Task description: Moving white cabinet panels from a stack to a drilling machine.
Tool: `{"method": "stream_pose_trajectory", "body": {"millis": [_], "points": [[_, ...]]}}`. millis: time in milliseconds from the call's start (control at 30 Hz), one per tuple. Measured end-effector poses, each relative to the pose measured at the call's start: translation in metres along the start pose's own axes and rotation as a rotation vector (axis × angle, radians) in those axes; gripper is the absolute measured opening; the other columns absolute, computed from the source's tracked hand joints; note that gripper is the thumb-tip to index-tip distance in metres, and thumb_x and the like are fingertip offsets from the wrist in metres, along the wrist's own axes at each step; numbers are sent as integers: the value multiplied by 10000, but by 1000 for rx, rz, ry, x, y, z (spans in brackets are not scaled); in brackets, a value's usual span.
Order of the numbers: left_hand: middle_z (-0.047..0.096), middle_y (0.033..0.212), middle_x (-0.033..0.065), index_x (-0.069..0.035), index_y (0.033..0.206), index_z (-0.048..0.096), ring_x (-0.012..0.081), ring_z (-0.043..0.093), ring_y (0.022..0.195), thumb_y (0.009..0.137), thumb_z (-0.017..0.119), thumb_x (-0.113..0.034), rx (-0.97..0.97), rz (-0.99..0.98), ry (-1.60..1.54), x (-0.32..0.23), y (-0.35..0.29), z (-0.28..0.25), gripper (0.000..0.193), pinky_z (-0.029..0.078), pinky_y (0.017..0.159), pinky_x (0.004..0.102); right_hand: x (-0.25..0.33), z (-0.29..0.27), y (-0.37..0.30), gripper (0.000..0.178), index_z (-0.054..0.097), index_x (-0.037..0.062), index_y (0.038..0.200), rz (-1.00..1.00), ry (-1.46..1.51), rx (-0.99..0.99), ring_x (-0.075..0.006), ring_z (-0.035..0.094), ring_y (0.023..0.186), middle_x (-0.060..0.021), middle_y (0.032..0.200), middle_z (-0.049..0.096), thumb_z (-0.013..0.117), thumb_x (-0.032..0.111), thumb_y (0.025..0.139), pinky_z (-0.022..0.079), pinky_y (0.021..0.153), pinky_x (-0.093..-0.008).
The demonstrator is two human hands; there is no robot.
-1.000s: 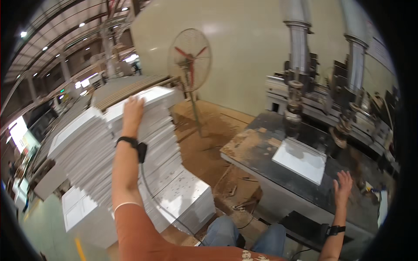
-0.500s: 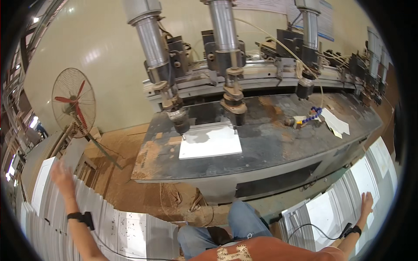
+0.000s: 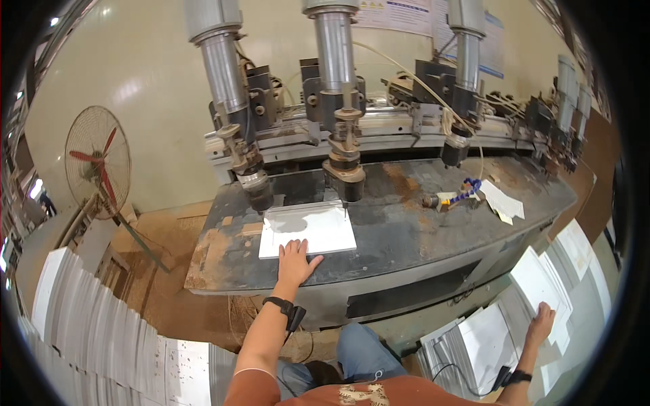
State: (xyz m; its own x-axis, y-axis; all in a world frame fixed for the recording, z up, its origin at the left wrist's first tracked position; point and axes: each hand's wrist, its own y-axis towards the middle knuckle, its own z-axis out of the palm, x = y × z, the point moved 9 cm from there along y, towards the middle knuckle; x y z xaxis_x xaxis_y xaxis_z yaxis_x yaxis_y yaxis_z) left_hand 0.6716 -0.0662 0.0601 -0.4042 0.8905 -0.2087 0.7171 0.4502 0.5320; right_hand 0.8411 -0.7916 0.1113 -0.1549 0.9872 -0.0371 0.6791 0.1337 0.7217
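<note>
Your left hand point(image 3: 296, 264) is resting open on the near edge of a white panel point(image 3: 318, 233), its fingers spreading over the border and its thumb pointing out to the right. This panel is lying flat on a dark worktable point(image 3: 399, 247), close to the table's near edge and left of its middle. Two spindle heads are hanging near its far corners: a left one point(image 3: 257, 191) and a middle one point(image 3: 344, 177).

Your right hand point(image 3: 540, 325), well apart at lower right, is touching the near end of a second white panel point(image 3: 539, 279); its fingers are curling, but you cannot tell from this view whether they are gripping. That panel is lying atop other white boards.

Sawdust point(image 3: 211, 250) is covering the table's left end. Toward the right, a blue jointed hose point(image 3: 467, 191) is lying beside a torn paper point(image 3: 502, 203). At far left, a red-bladed fan point(image 3: 99, 162) is standing behind a stack of panels point(image 3: 95, 311).
</note>
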Motion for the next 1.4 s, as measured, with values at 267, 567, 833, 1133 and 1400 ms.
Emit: {"method": "stream_pose_trajectory", "body": {"millis": [267,567,833,1133,1400], "points": [[550,979,98,-97,1162,598,281,520,923,736,655,-159,-89,317,29,-34,-104,-63,435,440,822,407,303,-64,62,352,646,57,992,-632,719,-6,-302,629,897,-119,1011,668,525,-70,687,509,772,-387],[595,915,15,-177,1080,660,217,574,841,688,601,-90,14,335,232,-34,-215,-202,406,488,726,332,559,23,21,574,526,178,1258,-895,620,354,-290,471,1208,-26,1255,566,648,451,768,385,917,-637],[612,1003,23,-169,1059,639,206,565,849,762,624,-141,-27,299,683,-12,-242,-345,298,477,702,333,653,44,26,494,646,146,1106,-837,830,384,-266,494,1140,-28,1226,598,648,492,753,419,845,-492],[592,1008,51,-118,1092,590,240,558,932,782,527,-100,-299,-43,1272,83,-152,-517,316,463,766,346,640,66,31,592,588,59,1162,-800,810,470,-355,439,1216,-122,1272,550,749,381,693,383,892,-613],[611,944,121,-128,997,626,297,583,959,872,534,-256,-205,-602,1335,246,-220,-604,202,487,760,413,537,27,64,607,524,90,1267,-806,902,353,-356,335,1321,-124,1347,486,740,255,725,246,1052,-579]]}}
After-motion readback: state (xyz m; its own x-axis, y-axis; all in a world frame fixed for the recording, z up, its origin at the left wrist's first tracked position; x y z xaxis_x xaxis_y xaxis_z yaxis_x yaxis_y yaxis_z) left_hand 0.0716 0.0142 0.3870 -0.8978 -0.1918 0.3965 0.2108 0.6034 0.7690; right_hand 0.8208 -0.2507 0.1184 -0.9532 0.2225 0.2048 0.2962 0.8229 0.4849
